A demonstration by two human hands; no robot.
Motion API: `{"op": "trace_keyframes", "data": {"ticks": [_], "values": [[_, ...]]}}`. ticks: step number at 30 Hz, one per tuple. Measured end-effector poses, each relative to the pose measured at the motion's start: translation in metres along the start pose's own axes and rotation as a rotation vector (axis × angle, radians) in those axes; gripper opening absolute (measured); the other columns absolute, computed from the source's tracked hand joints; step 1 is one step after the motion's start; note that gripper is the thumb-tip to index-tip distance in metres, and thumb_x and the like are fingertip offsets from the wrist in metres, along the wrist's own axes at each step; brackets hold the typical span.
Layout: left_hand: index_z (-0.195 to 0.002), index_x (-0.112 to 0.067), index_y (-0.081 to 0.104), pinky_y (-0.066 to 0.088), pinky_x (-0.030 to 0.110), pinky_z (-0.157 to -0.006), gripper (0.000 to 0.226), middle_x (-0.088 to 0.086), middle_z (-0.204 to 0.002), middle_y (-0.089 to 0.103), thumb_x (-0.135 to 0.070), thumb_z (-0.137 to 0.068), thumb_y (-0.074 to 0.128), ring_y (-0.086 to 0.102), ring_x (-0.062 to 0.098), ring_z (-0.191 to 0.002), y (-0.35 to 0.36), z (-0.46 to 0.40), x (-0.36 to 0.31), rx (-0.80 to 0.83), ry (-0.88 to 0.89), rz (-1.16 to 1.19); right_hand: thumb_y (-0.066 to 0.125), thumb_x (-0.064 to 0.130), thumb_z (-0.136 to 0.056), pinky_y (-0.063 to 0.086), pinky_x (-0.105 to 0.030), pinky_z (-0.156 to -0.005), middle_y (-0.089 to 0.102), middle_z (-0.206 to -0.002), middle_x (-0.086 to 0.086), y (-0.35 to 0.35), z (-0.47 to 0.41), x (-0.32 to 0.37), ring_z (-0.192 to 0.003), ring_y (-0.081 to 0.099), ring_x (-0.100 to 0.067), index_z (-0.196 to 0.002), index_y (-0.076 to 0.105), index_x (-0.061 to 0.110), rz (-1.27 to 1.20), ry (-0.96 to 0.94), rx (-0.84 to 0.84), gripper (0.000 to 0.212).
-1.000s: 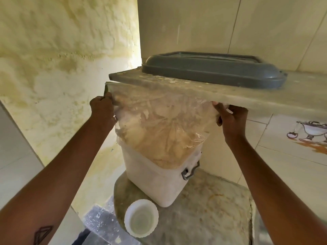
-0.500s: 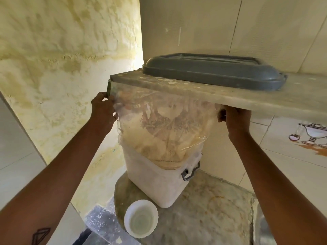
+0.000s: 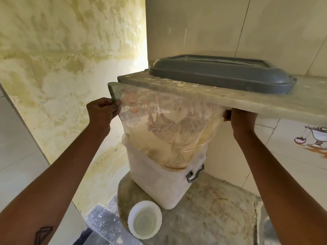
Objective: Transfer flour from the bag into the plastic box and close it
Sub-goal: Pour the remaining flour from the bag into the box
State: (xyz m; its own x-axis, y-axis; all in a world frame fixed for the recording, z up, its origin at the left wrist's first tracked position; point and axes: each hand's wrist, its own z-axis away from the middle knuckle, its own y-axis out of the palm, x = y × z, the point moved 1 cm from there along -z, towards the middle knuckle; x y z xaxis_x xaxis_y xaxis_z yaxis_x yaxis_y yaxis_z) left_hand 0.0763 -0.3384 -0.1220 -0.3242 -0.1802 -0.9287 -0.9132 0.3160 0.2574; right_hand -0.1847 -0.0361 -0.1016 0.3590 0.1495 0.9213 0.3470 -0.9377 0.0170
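- Head view: you have 1 clear plastic bag (image 3: 169, 124) of flour turned mouth-down into 1 white plastic box (image 3: 155, 181); its lower end sits inside the box opening and pale flour fills the lower part of the bag.
- Your 2 hands hold the bag up by its top corners, just under the front edge of the stone shelf (image 3: 265, 103).
- Your left hand (image 3: 101, 112) has its grip pinched on the bag's left corner, where a green strip of the bag edge sticks up above the fingers.
- Your right hand (image 3: 242, 119) grips the bag's right corner, fingers curled round the plastic, knuckles touching the underside of the shelf.
- The box stands on the stone table (image 3: 212, 218), tilted as seen from here, with 1 grey latch handle (image 3: 194, 175) showing on its right side.
- 1 grey lid (image 3: 221, 76) lies flat on the shelf above, apart from the box.
- 1 small white bowl (image 3: 144, 219) sits on the table's near edge, just in front of the box and not touching it.
- 1 tile picture of a footed dish (image 3: 316, 138) shows on the wall at right.
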Motion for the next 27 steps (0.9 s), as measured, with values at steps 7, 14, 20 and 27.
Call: {"op": "trace_keyframes", "data": {"ticks": [7,14,20,27], "values": [[-0.082,0.001,0.069,0.063,0.036,-0.079,0.011,0.017,-0.083,0.067,0.009,-0.085,0.074,0.073,0.026,-0.076,0.004,-0.012,0.005,0.021,0.095,-0.102,0.051,0.005,-0.101,0.056,-0.039,-0.066,0.063,-0.068,-0.009,-0.001,0.000,0.002,-0.060,0.061,-0.019,-0.072,0.059,0.018,0.053,0.018,0.064,0.033],[-0.076,-0.009,0.049,0.055,0.025,-0.053,0.022,-0.001,-0.074,0.054,0.006,-0.091,0.056,0.058,0.010,-0.059,0.021,-0.010,0.005,-0.031,0.304,-0.344,0.052,0.009,-0.103,0.058,-0.030,-0.065,0.066,-0.068,-0.004,-0.008,-0.005,0.006,-0.059,0.065,-0.012,-0.073,0.060,0.016,0.058,0.042,0.122,0.032],[-0.099,-0.016,0.040,0.052,0.035,-0.037,0.025,0.006,-0.079,0.059,0.008,-0.096,0.034,0.060,0.019,-0.051,0.026,-0.002,0.006,0.044,0.495,-0.620,0.050,0.016,-0.105,0.059,-0.024,-0.062,0.067,-0.074,-0.006,-0.016,-0.012,0.013,-0.059,0.067,-0.010,-0.078,0.062,0.016,0.110,0.052,0.227,0.029],[-0.107,-0.012,0.051,0.060,0.032,-0.050,0.016,0.006,-0.083,0.069,0.001,-0.099,0.048,0.072,0.022,-0.060,0.025,-0.011,0.009,0.096,0.418,-0.566,0.056,0.003,-0.101,0.063,-0.035,-0.081,0.075,-0.085,-0.002,-0.028,-0.024,0.004,-0.086,0.072,-0.019,-0.093,0.071,0.022,-0.139,0.079,0.364,0.025]]}}
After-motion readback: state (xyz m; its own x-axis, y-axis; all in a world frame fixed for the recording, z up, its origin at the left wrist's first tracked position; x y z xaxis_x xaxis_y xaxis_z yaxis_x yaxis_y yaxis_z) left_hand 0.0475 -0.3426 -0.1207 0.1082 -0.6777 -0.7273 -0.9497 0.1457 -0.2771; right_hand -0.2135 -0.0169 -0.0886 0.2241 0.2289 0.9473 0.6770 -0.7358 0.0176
